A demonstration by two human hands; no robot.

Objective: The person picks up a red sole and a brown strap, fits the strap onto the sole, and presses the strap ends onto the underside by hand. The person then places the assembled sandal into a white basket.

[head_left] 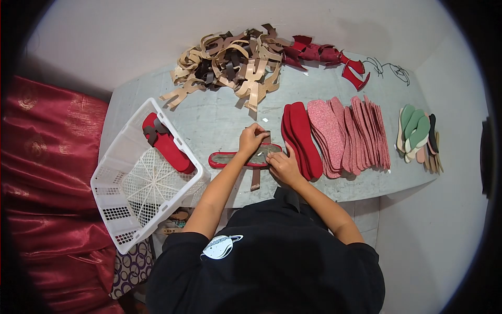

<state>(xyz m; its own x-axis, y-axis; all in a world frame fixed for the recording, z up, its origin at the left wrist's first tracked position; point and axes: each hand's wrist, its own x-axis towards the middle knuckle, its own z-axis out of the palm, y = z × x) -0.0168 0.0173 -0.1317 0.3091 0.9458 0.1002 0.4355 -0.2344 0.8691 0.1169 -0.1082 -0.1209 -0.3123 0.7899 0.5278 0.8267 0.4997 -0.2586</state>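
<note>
In front of me a red-edged sandal sole (225, 159) lies flat on the table, its greyish face up. A brown strap (255, 179) crosses it, one end sticking out on the near side and the other on the far side. My left hand (253, 140) is closed, fingertips pinching the strap's far end at the sole's upper edge. At the sole's right end, my right hand (284, 166) has its fingers bent and pressed on the sole. Just beyond that hand lie red soles (302, 141), stacked overlapping.
A white plastic basket (151, 104) at the left holds a red sandal (168, 145). Tan and brown straps (230, 63) are heaped at the back, with red pieces (324, 55) beside them. Pink patterned soles (348, 136) and green insoles (414, 125) lie right. Thin black cords (389, 69) rest behind.
</note>
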